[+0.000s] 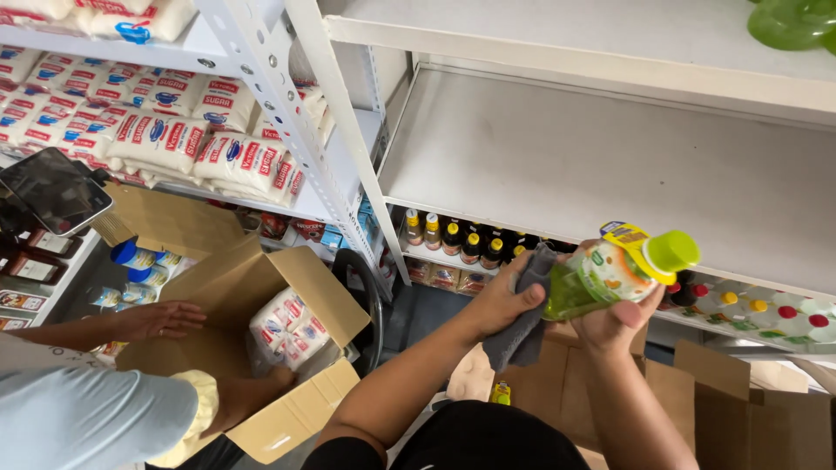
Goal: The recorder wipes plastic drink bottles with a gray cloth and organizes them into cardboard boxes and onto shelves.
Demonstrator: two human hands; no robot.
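With the right hand (620, 318) gripping the green squeeze pouch with its lime-green cap (610, 274) at three o'clock below the bare grey shelf (610, 165), the left hand (505, 300), pinching the grey cloth (522, 335), best wipes firmly along the pouch's side.

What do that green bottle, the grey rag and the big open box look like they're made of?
Green bottle: seemingly clear plastic, glossy, with an opaque green cap; the liquid shows through. The right hand holds it.
Grey rag: soft cloth, matte, draping in folds from the left hand.
Open box: brown corrugated cardboard, dull, with bent flaps.
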